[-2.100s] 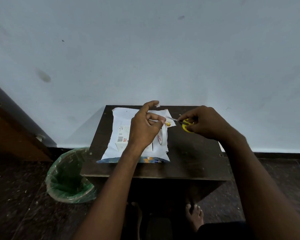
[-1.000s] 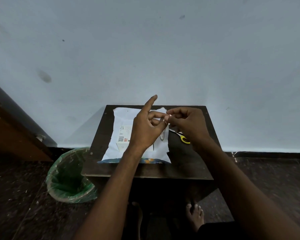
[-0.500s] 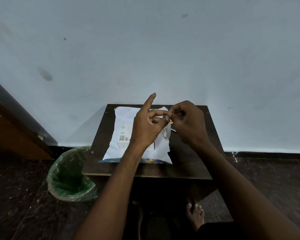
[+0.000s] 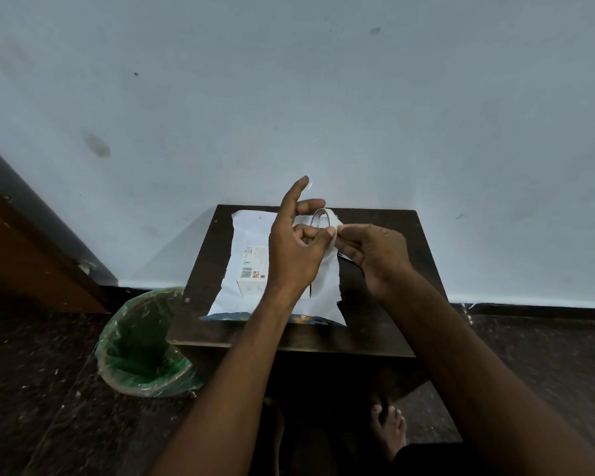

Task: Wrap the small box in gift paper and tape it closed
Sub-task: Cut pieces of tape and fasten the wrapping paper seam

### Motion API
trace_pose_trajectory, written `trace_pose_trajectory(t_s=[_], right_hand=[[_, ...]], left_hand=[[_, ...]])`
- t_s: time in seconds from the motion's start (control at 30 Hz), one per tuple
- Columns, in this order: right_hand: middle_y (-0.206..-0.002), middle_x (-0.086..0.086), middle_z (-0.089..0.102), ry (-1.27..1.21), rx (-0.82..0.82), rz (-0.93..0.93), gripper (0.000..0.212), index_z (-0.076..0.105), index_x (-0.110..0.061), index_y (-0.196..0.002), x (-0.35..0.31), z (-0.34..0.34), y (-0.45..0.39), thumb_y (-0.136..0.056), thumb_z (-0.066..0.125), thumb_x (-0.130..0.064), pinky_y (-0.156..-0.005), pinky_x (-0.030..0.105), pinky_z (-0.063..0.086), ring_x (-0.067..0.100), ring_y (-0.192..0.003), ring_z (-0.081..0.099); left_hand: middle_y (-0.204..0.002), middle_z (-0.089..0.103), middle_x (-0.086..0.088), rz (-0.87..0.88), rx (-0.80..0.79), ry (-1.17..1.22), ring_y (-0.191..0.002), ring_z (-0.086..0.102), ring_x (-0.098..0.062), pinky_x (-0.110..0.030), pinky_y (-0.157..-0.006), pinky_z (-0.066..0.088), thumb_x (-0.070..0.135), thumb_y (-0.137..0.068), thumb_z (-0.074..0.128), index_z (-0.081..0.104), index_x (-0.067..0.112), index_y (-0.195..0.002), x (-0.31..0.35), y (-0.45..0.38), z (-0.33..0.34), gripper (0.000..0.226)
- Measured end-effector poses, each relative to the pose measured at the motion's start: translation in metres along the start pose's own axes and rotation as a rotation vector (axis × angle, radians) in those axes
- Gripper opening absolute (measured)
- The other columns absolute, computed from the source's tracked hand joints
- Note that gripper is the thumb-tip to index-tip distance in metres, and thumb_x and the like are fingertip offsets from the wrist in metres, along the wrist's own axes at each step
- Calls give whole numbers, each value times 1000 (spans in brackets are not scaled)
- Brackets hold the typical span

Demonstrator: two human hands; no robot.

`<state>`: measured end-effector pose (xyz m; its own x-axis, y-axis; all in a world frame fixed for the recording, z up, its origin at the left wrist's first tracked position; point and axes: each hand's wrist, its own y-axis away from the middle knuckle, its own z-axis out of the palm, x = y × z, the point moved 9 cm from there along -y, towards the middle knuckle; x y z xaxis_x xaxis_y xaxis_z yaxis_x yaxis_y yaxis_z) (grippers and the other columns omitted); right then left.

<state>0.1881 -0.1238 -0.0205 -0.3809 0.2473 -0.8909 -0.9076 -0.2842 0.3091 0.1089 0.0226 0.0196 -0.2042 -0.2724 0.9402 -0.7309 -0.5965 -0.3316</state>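
A small white box (image 4: 250,276) with a barcode lies on a sheet of gift paper (image 4: 248,228), white side up, on a dark wooden table (image 4: 385,304). Above the paper my left hand (image 4: 294,249) holds a roll of clear tape (image 4: 325,218), thumb and curled fingers on it, index finger sticking up. My right hand (image 4: 371,255) pinches the roll's near edge at my left thumb. Scissors lie mostly hidden under my right hand.
A bin with a green liner (image 4: 141,345) stands on the floor left of the table. The table backs onto a pale wall. A brown wooden door or panel (image 4: 24,255) is at the far left. My bare foot (image 4: 389,431) shows below the table.
My right hand put the yellow scissors down on the table and came over to the tape roll. My left hand lifted the roll slightly higher.
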Motion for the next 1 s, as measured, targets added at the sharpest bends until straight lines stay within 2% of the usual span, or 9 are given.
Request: trace_pose_trajectory(t_s=[0.1,0.2,0.3,0.47,0.53,0.63,0.77,0.9,1.0], right_hand=[[-109,21,74,40,46,70,17,73,4,-100,6,-4,0,-84,77,8,-85,36,65,32,-92,78],[-105,20,77,-5,-38,98,24,71,4,-114,5,2,3,-90,69,5,-85,35,64,30,-94,78],[-104,13,79,171,-134,-38,35,73,-5,-121,-7,9,4,-86,75,1,-82,34,61,27,-100,77],[-81,4,79,496,-145,-350,53,66,-9,-129,-31,11,8,-81,86,-3,-82,34,63,16,-82,79],[-77,-2,77,680,-54,-471,51,68,-14,-125,-43,7,6,-77,84,-5,-84,36,63,11,-79,76],[-92,-4,74,1005,118,-550,61,64,-17,-127,-56,-9,-2,-69,82,-15,-84,31,51,15,-92,67],[-99,10,69,1324,139,-525,31,53,-9,-100,-47,-14,-18,-73,67,-2,-69,33,38,38,-97,64],[-111,20,65,1466,179,-499,24,58,-2,-103,-41,-6,-26,-82,69,-6,-74,36,39,42,-106,61],[-109,19,64,1400,169,-635,30,67,-1,-109,-44,15,-32,-80,66,-9,-82,39,43,42,-105,58]], left_hand=[[-124,71,9,-29,36,24,-88,74,-14,-17,-78,57,1,-89,81,45,30,-158,-2,0,-4,83],[-125,71,8,-43,68,22,-93,77,-17,-23,-85,60,4,-89,83,43,31,-159,-5,-1,-8,85],[-126,72,6,-77,89,30,-89,78,-16,-25,-88,60,5,-88,85,40,31,-160,-10,-2,-10,88],[-125,74,8,-123,59,69,-100,78,-15,-17,-90,57,14,-87,88,42,31,-158,-16,-2,-8,86],[-118,78,10,-167,29,110,-109,75,-13,-22,-97,56,21,-88,88,46,30,-155,-21,-3,-8,80],[-108,81,6,-153,-72,53,-92,79,-18,-36,-97,58,18,-94,81,49,25,-152,-18,-5,-9,66],[-97,79,16,-53,-196,-267,-79,70,-3,-14,-75,51,14,-96,76,52,30,-151,-8,-2,-11,61],[-100,76,17,-24,-304,-359,-85,69,-4,-26,-77,58,21,-96,78,46,35,-155,0,1,-14,68],[-109,76,14,-59,-427,-346,-98,70,-8,-20,-87,54,37,-81,93,30,40,-162,3,4,-26,103]])
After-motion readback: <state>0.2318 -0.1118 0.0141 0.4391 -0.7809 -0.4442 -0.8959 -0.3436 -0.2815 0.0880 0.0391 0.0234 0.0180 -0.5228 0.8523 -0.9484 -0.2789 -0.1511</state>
